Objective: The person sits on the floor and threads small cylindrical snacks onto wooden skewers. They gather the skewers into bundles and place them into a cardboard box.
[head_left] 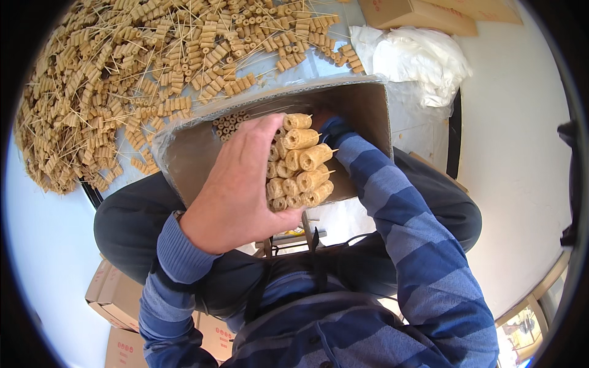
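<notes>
My left hand [236, 181] is closed round a bundle of skewers [300, 161], each threaded with tan, hollow, tube-shaped pieces. Pale stick tips poke out at the bundle's right side. The bundle is above the near part of an open cardboard box [362, 110], which has a clear plastic liner over its rim. More skewers [230, 124] stand packed in the box's far left part, their round ends showing. My right forearm reaches into the box on the right; the hand [326, 115] is mostly hidden in shadow there, its fingers out of sight.
A large heap of the same skewers [153, 55] covers the table at the back left. White plastic bags [417, 61] lie at the back right beside closed cartons [423, 15]. More cartons [116, 294] stand low on the left. The box rests between my legs.
</notes>
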Available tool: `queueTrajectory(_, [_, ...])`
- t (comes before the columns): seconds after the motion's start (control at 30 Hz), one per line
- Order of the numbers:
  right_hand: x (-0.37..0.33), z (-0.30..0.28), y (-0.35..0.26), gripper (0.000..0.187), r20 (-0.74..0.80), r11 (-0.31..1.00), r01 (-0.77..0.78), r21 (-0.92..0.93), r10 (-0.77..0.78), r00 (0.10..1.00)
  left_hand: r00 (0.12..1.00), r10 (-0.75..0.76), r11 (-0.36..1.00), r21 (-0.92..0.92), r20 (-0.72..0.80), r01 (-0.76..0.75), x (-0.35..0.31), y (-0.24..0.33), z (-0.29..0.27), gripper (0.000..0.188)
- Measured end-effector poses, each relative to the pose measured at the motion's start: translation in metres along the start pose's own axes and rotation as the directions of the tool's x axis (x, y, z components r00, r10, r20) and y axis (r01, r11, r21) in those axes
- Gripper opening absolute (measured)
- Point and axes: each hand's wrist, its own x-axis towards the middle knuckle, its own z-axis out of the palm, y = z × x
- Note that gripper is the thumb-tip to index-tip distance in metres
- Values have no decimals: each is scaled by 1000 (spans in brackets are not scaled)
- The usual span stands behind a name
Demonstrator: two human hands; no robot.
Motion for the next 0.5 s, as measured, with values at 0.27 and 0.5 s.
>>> queueTrajectory(0.27, [14,12,9,49,181,1000,13,28,-17,983,825,-269,918,-128,498,376,59,-57,43,102])
queueTrajectory(0.5, [44,108,5,46,-257,909,-29,417,149,955,822,-181,874,-296,540,386,112,-121,87,94])
